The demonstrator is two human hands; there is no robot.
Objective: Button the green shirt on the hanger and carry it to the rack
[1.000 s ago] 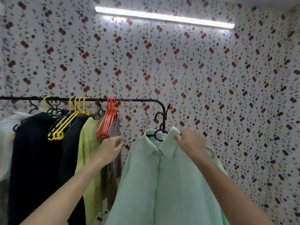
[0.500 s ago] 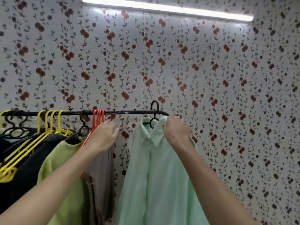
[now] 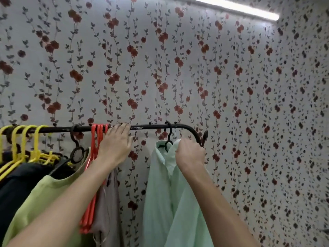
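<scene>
My right hand point(image 3: 190, 155) grips the green shirt point(image 3: 170, 202) at the collar; its black hanger hook point(image 3: 168, 132) sits over the rack rail point(image 3: 149, 126). My left hand point(image 3: 115, 147) rests open, holding the red hangers point(image 3: 97, 139) aside. Judged: hanging step; next, release and check the hook.

The mint green shirt point(image 3: 165, 202) is being held at its collar by the right hand point(image 3: 190, 155), its black hanger hook point(image 3: 169, 134) over the rack rail point(image 3: 147, 126); the rail is being touched by the left hand point(image 3: 115, 145).

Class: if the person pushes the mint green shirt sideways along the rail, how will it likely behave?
The green shirt hangs in soft folds, so it is probably floppy and light. Its black hanger hook sits over the rail, so it would likely slide and swing.
</scene>
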